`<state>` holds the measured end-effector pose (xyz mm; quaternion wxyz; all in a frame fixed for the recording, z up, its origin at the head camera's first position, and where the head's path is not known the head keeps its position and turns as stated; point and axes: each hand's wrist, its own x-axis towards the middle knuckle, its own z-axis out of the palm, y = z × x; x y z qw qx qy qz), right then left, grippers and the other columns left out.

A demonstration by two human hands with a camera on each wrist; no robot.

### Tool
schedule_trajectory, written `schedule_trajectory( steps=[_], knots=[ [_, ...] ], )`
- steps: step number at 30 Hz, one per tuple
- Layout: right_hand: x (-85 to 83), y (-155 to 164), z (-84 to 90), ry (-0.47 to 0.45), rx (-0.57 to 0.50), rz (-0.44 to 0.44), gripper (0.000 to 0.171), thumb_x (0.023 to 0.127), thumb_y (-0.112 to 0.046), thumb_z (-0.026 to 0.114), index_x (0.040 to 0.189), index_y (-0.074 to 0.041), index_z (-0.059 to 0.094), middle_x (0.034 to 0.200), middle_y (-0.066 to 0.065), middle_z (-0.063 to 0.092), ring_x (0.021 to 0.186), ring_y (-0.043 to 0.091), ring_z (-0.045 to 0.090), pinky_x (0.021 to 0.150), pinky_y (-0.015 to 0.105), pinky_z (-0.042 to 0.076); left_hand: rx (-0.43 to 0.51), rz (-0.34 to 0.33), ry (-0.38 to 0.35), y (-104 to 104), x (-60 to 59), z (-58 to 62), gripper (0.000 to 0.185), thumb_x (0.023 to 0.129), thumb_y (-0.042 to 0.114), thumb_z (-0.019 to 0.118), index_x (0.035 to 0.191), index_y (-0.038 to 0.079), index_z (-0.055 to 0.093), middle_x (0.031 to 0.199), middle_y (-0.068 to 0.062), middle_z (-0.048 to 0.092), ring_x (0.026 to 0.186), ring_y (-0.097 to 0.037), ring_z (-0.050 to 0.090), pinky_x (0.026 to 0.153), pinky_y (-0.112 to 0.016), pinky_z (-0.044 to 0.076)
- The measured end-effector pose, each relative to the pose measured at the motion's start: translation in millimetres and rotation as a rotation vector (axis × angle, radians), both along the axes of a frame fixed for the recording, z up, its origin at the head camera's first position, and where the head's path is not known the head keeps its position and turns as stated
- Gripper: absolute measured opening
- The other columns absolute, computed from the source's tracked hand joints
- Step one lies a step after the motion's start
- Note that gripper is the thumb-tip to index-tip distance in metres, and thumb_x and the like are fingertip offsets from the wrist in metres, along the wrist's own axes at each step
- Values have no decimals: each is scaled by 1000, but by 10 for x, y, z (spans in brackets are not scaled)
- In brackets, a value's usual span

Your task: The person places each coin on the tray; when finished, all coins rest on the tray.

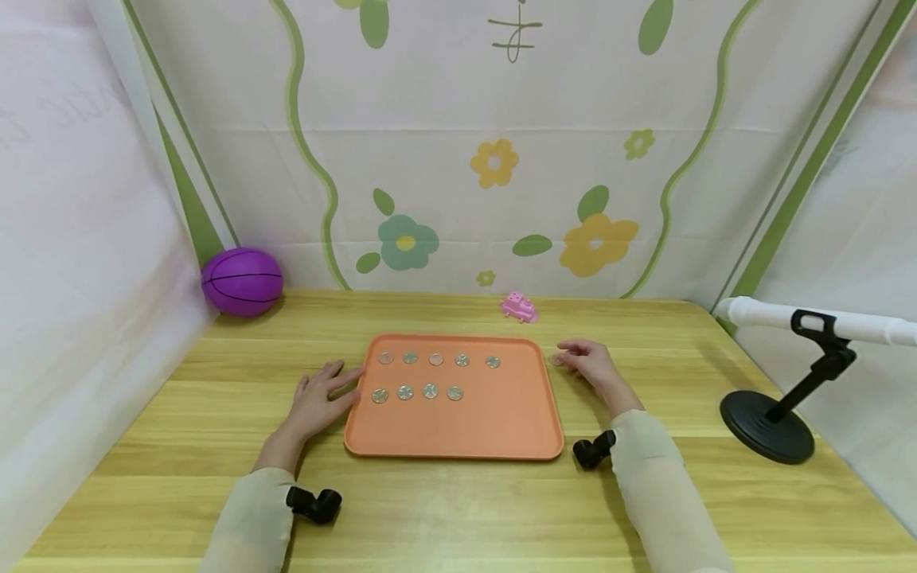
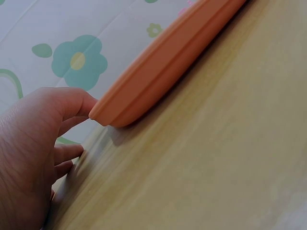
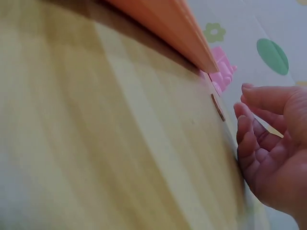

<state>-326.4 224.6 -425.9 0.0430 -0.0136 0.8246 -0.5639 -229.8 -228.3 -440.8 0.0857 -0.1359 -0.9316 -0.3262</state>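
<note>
An orange tray (image 1: 458, 430) lies mid-table with several silver coins (image 1: 430, 391) in two rows on its far half. My left hand (image 1: 324, 391) rests flat on the wood with relaxed fingers. Its thumb (image 2: 79, 103) touches the tray's left rim (image 2: 158, 72). My right hand (image 1: 589, 362) lies just right of the tray with its fingers loosely curled and holds nothing. One more coin (image 1: 556, 360) lies on the table by those fingertips. In the right wrist view this coin (image 3: 218, 107) sits a little apart from my fingers (image 3: 247, 127), past the tray's corner (image 3: 192, 40).
A purple ball (image 1: 241, 281) sits in the far left corner. A small pink toy (image 1: 519, 307) lies behind the tray. A black stand with a round base (image 1: 768, 426) holds a white tube (image 1: 766, 314) at the right. Floral cloth walls close in three sides.
</note>
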Motion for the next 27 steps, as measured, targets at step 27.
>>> schedule_trajectory(
  steps=[27],
  knots=[
    [-6, -64, -43, 69, 352, 20, 25, 82, -16, 59, 97, 4, 58, 77, 8, 50, 70, 20, 43, 61, 29, 36, 0, -4, -3, 6, 9, 9, 43, 84, 29, 54, 123, 10, 50, 131, -26, 29, 122, -42, 17, 93, -58, 2]
  ],
)
